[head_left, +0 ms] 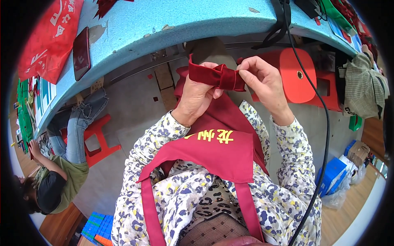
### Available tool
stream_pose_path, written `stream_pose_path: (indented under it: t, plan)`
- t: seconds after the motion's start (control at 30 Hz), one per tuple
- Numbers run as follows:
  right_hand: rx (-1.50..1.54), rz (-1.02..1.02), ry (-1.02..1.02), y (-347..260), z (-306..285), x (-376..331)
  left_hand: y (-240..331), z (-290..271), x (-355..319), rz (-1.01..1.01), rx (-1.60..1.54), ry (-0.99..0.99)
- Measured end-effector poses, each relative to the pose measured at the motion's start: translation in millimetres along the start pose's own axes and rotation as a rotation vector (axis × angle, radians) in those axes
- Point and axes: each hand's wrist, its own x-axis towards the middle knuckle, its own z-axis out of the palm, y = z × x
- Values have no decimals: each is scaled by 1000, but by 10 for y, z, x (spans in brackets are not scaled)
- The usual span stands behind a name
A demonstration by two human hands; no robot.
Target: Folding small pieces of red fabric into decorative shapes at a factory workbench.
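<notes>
Just above the centre of the frame, both hands meet on a dark red velvet ribbon [216, 76]. The left hand [197, 96] is closed around its left part with the thumb pressed on top, bracing it, while the right hand [262, 80] pinches the folded right end between thumb and fingertips — a grip that keeps the fold from springing open. The piece is held up before the chest, over the maroon apron [213, 153], below the blue table [172, 24] edge.

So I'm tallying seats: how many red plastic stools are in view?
2: one red stool under the seated co-worker at left, another red stool beyond the right hand; others may be hidden.
</notes>
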Motion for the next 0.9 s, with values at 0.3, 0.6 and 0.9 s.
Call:
stream_pose_path:
  t: [0.3,0.6,0.9]
  plan:
    - [-755,-642,-31,-8,10,50,-3,-71,-76,-33,36,1]
    - [-603,-415,-124,38,-21,19,-41,-124,-60,-40,56,-18]
    - [-748,-474,-105,68,5,65,-64,-187,-65,-31,71,-26]
